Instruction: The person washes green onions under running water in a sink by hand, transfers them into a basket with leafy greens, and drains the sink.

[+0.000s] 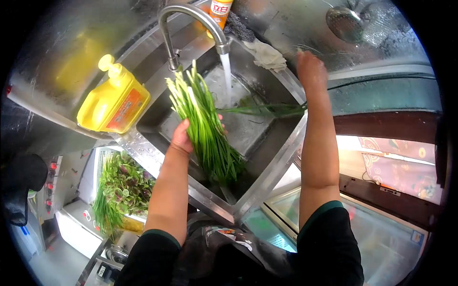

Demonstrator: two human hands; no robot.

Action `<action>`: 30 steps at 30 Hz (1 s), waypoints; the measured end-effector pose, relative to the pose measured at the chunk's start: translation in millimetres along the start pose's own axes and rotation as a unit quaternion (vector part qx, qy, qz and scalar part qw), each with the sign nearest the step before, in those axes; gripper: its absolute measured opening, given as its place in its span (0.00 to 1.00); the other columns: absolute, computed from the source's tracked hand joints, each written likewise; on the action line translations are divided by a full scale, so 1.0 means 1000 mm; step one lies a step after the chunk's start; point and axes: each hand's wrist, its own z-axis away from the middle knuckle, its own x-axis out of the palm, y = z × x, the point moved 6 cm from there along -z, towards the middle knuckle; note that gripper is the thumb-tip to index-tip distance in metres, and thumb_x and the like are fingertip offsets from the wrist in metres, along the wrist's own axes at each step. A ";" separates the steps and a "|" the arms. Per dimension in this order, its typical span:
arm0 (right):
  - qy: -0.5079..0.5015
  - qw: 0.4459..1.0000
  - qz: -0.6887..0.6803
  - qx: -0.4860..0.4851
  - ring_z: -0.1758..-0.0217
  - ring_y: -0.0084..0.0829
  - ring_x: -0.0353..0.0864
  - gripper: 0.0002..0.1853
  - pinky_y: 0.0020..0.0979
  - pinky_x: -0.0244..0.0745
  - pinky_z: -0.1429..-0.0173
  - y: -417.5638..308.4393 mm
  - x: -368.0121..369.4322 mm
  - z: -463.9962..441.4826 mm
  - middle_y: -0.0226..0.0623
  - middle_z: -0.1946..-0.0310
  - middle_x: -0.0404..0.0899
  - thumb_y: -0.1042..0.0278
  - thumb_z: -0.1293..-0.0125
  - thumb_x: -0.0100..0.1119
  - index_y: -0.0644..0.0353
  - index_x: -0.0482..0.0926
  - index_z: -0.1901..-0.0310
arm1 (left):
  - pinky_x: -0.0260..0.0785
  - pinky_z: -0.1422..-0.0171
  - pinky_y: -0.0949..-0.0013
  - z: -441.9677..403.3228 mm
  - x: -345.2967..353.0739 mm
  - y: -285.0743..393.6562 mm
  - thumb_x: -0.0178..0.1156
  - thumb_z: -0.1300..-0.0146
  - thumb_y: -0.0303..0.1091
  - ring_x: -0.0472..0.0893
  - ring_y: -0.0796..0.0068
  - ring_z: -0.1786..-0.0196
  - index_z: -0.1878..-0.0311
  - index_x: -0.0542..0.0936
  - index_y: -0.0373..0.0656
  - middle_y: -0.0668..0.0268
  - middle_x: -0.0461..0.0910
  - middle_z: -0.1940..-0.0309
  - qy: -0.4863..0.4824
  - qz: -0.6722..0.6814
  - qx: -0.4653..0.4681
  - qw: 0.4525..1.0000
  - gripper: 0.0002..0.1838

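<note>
My left hand [182, 137] is wrapped round a thick bunch of chives [202, 121], holding it over the steel sink [286, 131]. The pale cut ends point up and the dark green leaf tips hang down into the basin. My right hand [312, 71] is raised past the sink's right rim, curled and slightly blurred; what its fingers hold, if anything, is hidden. Blurred green strands [267, 110] stretch across the basin towards my right forearm. Water [227, 78] runs from the curved faucet [193, 10], just right of the bunch.
A yellow pump jug [114, 97] stands on the left rim. Behind the faucet are an orange bottle [219, 14] and a pale cloth [267, 55]. A metal strainer [344, 24] hangs at the upper right. Leafy greens [126, 186] sit at lower left, a glass-topped cabinet [372, 233] at lower right.
</note>
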 end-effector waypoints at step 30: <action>-0.380 0.909 -0.160 0.058 0.29 0.49 0.69 0.29 0.44 0.67 0.30 -0.005 0.350 0.085 0.47 0.38 0.77 0.43 0.34 0.59 0.52 0.77 0.37 | 0.61 0.27 0.39 0.000 0.004 0.004 0.66 0.45 0.59 0.70 0.37 0.33 0.25 0.60 0.39 0.42 0.67 0.31 0.052 -0.006 0.023 0.998 0.51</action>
